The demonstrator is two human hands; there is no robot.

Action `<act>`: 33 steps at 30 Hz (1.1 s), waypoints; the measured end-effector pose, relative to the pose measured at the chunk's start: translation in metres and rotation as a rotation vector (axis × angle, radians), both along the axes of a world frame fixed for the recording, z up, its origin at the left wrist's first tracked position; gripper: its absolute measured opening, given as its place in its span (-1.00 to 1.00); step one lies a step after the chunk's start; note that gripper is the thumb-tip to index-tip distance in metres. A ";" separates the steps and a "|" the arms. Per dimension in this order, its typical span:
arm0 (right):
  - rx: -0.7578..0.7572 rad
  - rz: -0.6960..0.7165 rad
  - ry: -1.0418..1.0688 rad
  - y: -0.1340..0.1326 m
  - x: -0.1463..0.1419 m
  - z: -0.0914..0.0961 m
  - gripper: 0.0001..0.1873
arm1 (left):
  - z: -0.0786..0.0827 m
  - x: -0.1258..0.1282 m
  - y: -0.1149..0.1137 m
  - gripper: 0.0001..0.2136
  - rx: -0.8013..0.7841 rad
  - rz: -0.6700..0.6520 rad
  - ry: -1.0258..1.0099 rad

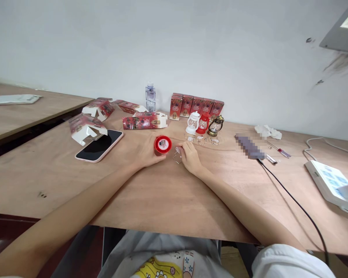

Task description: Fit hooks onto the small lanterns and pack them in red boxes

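Wooden table [168, 200], both my forearms stretched across it, hands meeting near the middle.

My left hand [148, 153] curls around a red round base [162, 144]. The fingers are closed on its rim and its flat face is turned up towards me. A small dark panel shows in the centre of that face.

My right hand [190, 156] is just beside it, fingertips drawn together on a small clear part [178, 150]. The part is too small to make out in detail. A clear faceted piece [177, 158] lies on the table directly under those fingertips.

Just beyond my hands: scattered clear bits [202, 139], then three little lanterns standing upright side by side: white lantern [193, 122], red lantern [203, 123], bronze lantern [215, 126]. Behind them, against the wall, a row of red boxes [196, 105] stands upright.

To the left: opened boxes [145, 121] lying flat, a phone [100, 146] face up, a clear bottle [150, 96].

To the right: a screwdriver [280, 151], crumpled white paper [268, 132], a black cable [292, 197].
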State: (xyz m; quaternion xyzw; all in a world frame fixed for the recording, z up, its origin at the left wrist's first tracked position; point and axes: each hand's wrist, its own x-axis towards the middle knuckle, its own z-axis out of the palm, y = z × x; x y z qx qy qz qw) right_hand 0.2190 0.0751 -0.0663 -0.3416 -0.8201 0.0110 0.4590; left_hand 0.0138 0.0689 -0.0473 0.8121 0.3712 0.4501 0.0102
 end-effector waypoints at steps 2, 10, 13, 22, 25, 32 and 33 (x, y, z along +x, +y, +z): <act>-0.009 -0.012 0.018 0.000 -0.001 0.000 -0.77 | 0.000 0.000 0.000 -0.52 -0.001 -0.003 0.010; 0.139 0.105 0.214 -0.009 -0.002 0.009 -0.85 | 0.002 -0.001 -0.002 -0.53 0.021 0.004 0.060; 0.258 0.168 0.319 -0.020 -0.006 0.012 -0.85 | 0.003 -0.001 -0.004 -0.54 0.021 0.024 0.151; 0.482 0.126 0.095 -0.025 -0.009 0.011 -0.81 | 0.006 0.004 -0.011 -0.43 0.057 0.130 0.434; 0.514 0.113 0.081 -0.024 -0.008 0.011 -0.84 | 0.007 0.004 -0.011 -0.43 0.062 0.167 0.457; 0.482 0.135 0.074 -0.025 -0.009 0.009 -0.81 | 0.008 0.004 -0.013 -0.45 0.090 0.217 0.461; 0.469 0.132 0.081 -0.025 -0.010 0.009 -0.82 | 0.008 0.004 -0.013 -0.46 0.086 0.215 0.460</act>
